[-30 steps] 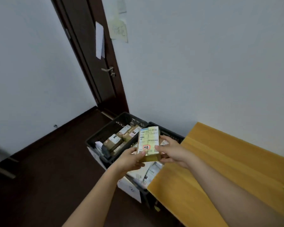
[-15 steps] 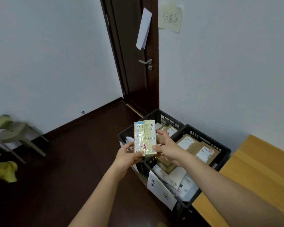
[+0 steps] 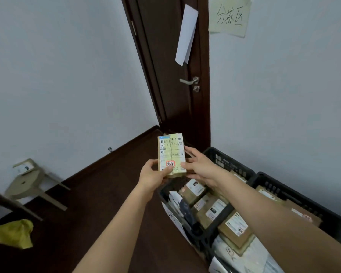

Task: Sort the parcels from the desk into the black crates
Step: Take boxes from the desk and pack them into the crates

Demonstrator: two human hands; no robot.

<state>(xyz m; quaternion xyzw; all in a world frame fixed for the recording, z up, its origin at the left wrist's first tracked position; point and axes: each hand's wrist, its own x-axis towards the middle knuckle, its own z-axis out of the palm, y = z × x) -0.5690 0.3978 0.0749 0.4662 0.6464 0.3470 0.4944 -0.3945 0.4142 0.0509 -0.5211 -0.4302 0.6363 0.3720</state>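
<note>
We hold labelled parcel (image 3: pixel 171 154) upright above near black crate (image 3: pixel 215 154): left hand (image 3: pixel 153 177) grips lower edge, right hand (image 3: pixel 200 167) pinches side. Risk: misread label, wrong crate; loose pinch, parcel drops onto floor.

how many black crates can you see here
3 in a row along the right wall: the far crate near the door, the middle crate behind the right forearm, and the near crate at the bottom edge, partly cut off; more may be hidden.
</note>
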